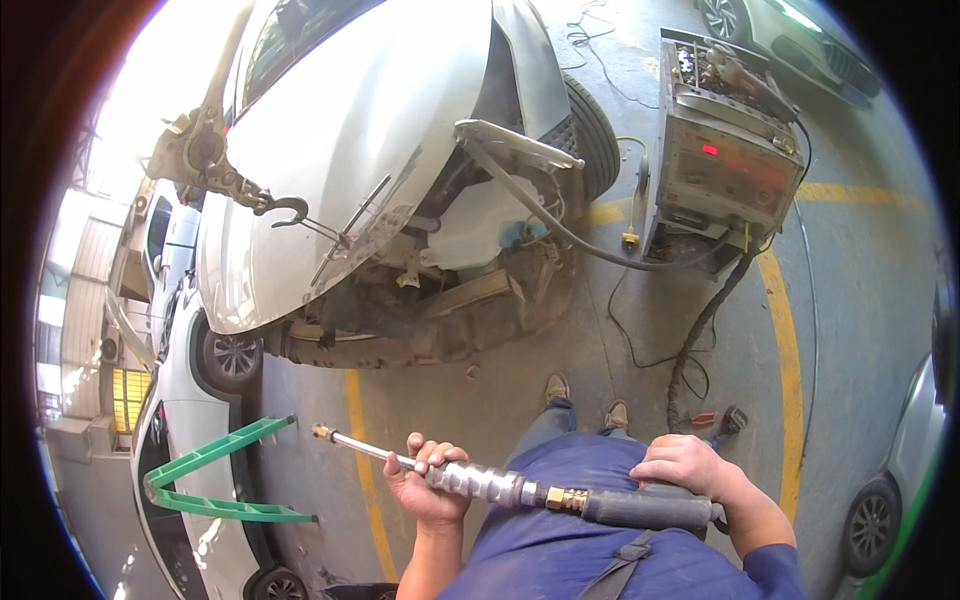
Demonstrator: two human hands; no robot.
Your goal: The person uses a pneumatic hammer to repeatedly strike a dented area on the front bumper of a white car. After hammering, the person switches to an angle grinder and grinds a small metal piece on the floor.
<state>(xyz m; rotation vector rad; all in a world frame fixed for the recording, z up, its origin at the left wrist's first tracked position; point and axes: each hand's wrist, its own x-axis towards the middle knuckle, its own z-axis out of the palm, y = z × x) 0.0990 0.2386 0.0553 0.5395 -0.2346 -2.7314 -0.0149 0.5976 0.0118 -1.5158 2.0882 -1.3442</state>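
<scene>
A dent-pulling spot-weld gun (645, 510) with a metal slide hammer (480, 484) lies across the front of my body. My left hand (431, 480) is wrapped around the slide hammer near its thin shaft, whose brass-coloured tip (322, 432) points left. My right hand (686, 465) rests on the gun's dark handle end; its fingertips curl over the top. Ahead stands a silver car with its bonnet (330, 150) shut and its front corner stripped. A metal hook (289, 212) on a pulling arm (202, 154) is linked by thin rods to a bar (351, 232) at the panel's edge.
A wheeled welding machine (720, 172) stands right of the car, with a thick sleeved cable (694, 352) running towards me. Red-handled pliers (703, 419) and a cordless tool (731, 424) lie on the floor. A green folding stand (225, 450) is at left, beside a white car (199, 420).
</scene>
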